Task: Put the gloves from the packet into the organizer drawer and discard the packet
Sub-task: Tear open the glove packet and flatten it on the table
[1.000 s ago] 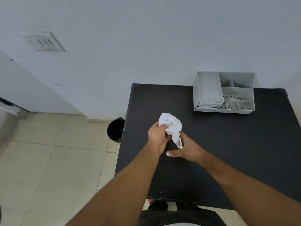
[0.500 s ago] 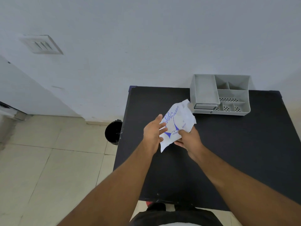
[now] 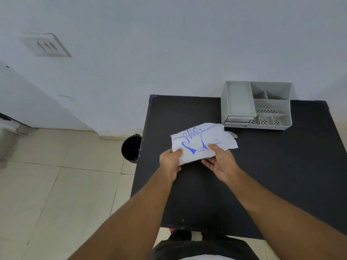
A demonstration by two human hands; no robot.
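Note:
A white glove packet (image 3: 201, 141) with a blue hand print and blue lettering is spread flat above the black table (image 3: 272, 175). My left hand (image 3: 170, 162) pinches its lower left corner. My right hand (image 3: 219, 162) holds its lower edge near the middle, thumb on top. The grey organizer (image 3: 256, 105) stands at the table's far edge against the wall, its two small drawers (image 3: 237, 121) at the front left looking pushed in. No gloves are visible outside the packet.
A black waste bin (image 3: 131, 148) stands on the tiled floor just left of the table, by the wall. A small pale scrap (image 3: 233, 135) lies on the table behind the packet. A vent grille (image 3: 46, 45) is set in the wall at upper left.
The packet was crumpled in both hands a second ago; now it is unfolded and held flat, print facing up. Both hands moved apart to its lower edge.

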